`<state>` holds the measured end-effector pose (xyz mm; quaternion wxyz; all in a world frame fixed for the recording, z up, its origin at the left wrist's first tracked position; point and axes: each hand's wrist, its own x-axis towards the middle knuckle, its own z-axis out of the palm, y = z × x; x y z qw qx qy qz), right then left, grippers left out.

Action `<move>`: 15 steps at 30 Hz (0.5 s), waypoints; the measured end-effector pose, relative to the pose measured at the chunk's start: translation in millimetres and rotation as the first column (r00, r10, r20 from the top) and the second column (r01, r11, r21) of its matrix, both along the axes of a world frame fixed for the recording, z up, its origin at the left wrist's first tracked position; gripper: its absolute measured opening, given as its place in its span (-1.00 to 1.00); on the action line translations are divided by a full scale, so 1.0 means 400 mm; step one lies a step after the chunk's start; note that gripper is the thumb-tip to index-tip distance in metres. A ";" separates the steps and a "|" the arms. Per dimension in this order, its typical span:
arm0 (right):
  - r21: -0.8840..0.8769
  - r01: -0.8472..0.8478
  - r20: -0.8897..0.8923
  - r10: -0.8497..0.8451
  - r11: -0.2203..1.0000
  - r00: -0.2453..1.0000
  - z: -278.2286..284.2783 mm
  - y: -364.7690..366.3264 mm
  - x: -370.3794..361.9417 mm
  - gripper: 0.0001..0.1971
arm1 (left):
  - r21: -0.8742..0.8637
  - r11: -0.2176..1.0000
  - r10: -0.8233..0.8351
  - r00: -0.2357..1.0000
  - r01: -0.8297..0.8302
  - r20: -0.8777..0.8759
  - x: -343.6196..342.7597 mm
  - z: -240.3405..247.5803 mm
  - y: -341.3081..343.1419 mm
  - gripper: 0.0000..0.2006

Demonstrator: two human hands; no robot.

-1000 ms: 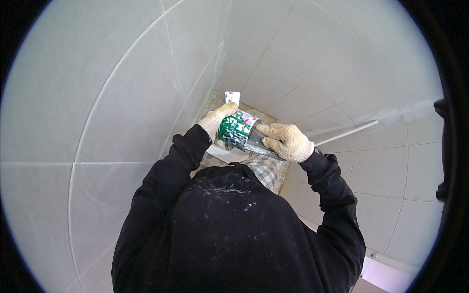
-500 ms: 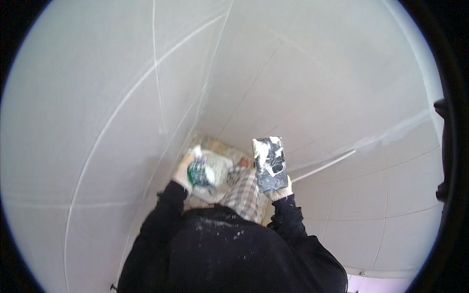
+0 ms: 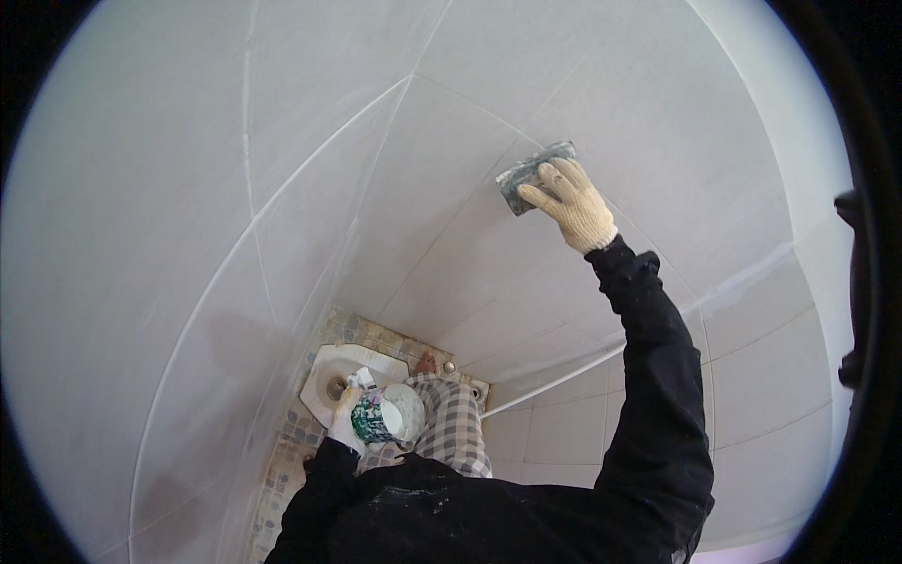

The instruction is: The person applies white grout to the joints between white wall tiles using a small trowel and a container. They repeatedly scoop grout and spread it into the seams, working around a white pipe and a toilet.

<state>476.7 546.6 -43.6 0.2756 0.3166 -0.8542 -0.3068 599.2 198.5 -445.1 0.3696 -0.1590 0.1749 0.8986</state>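
My right hand (image 3: 571, 202), in a cream knitted glove, reaches up to the tiled wall ahead. Its fingers close on a smeared grey grout float (image 3: 528, 175), which is held against the wall over a tile joint. Low on the left, my left hand (image 3: 344, 423), in a pale glove, holds a small bucket (image 3: 372, 419) with a green, stained label by its side. White paste (image 3: 408, 414) lies inside the bucket. A pale tool-like piece (image 3: 362, 378) sticks up beside the left fingers; its kind cannot be made out.
Large pale tiles with white joint lines cover the left wall (image 3: 188, 235) and the wall ahead (image 3: 470, 141). A white squat toilet (image 3: 324, 362) is set in the patterned floor (image 3: 291, 456). A thin white pipe (image 3: 564, 379) slants along the right. Checked trouser legs (image 3: 451, 432) are below me.
My right hand has swung up and forward, turning the float from facing me to lying against the wall. The left hand still holds the bucket, now slightly lower in view.
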 end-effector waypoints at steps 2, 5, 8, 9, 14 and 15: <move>0.081 -0.053 -0.005 0.053 0.995 0.999 0.016 0.003 -0.041 -0.50 | -0.007 1.000 0.012 1.000 -0.012 0.001 -0.005 0.013 0.002 -0.51; 0.150 -0.027 -0.004 0.028 0.988 1.000 0.007 0.010 -0.093 -0.52 | -0.052 0.998 0.040 0.998 -0.042 -0.039 -0.007 0.036 -0.002 -0.50; 0.130 0.171 -0.143 -0.152 0.977 0.978 -0.029 0.047 -0.126 -0.51 | -0.104 0.995 0.006 0.999 -0.011 -0.053 -0.009 0.057 -0.010 -0.51; 0.092 0.276 -0.168 -0.258 0.957 0.951 -0.043 0.069 -0.122 -0.51 | -0.094 0.996 -0.013 0.999 0.008 -0.051 -0.011 0.066 -0.013 -0.51; -0.032 0.413 -0.130 -0.413 0.910 0.901 -0.133 0.181 -0.008 -0.48 | -0.030 0.999 0.019 0.997 -0.021 -0.077 0.004 0.131 -0.018 -0.44; -0.052 0.474 -0.087 -0.477 0.879 0.875 -0.145 0.192 0.020 -0.47 | -0.114 0.993 0.021 0.999 -0.026 -0.043 0.008 0.146 -0.019 -0.45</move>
